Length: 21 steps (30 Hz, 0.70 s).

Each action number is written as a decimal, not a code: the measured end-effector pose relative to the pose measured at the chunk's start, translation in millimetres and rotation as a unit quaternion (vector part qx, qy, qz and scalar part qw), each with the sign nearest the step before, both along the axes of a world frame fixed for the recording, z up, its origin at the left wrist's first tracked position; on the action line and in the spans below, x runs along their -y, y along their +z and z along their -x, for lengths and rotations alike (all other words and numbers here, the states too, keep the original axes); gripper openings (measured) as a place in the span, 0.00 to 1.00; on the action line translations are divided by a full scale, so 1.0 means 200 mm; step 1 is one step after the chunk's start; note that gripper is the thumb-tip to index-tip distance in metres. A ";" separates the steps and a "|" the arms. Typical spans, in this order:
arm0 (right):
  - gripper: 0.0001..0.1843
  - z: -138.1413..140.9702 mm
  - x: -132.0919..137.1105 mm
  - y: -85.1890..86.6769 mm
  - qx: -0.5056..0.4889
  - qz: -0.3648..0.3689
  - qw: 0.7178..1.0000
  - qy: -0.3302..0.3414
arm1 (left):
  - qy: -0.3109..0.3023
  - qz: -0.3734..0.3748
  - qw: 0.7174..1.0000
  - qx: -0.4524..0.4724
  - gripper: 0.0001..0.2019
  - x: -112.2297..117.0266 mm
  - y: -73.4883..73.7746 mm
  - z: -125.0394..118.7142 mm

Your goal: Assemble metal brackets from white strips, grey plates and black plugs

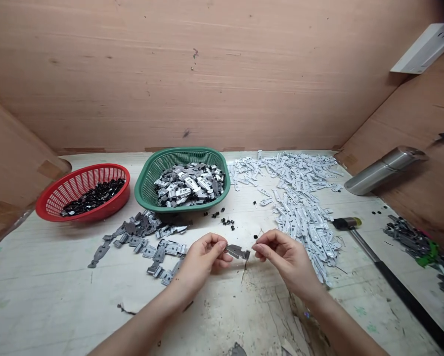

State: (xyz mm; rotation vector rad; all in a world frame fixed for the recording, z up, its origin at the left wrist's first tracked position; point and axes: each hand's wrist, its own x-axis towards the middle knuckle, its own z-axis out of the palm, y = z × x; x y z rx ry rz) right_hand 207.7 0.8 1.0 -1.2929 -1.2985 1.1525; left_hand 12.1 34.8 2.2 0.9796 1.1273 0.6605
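Note:
My left hand (pixel 211 252) pinches one end of a dark grey stamped metal plate (pixel 237 251), which points right with a small bent tab at its far end. Close to that tab, my right hand (pixel 277 252) has thumb and forefinger pressed together; whatever they hold, if anything, is too small or hidden to name. Several small black pieces (pixel 227 222) lie on the table just beyond my hands. Loose grey metal plates (pixel 166 249) are heaped left of my left hand. A large spread of whitish metal strips (pixel 305 222) lies beyond and right of my right hand.
A green basket (pixel 142 195) holds many mixed metal parts; a red basket (pixel 46 210) to its left holds small black parts. At right are a hammer (pixel 377 262), a steel cylinder (pixel 377 173) and a pile of dark scraps (pixel 411 237). Cardboard walls (pixel 207 89) enclose the table.

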 end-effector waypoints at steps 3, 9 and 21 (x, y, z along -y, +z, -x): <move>0.10 -0.01 -0.01 -0.02 0.029 -0.017 0.999 -0.007 | -0.090 -0.129 0.986 -0.061 0.07 0.00 0.01 0.02; 0.10 -0.03 -0.02 -0.04 -0.007 0.022 1.000 0.002 | -0.254 -0.394 0.843 -0.263 0.04 -0.01 0.08 0.05; 0.07 -0.03 -0.02 -0.06 0.010 -0.002 1.000 -0.028 | -0.419 -0.397 0.777 -0.251 0.08 0.17 -0.02 -0.07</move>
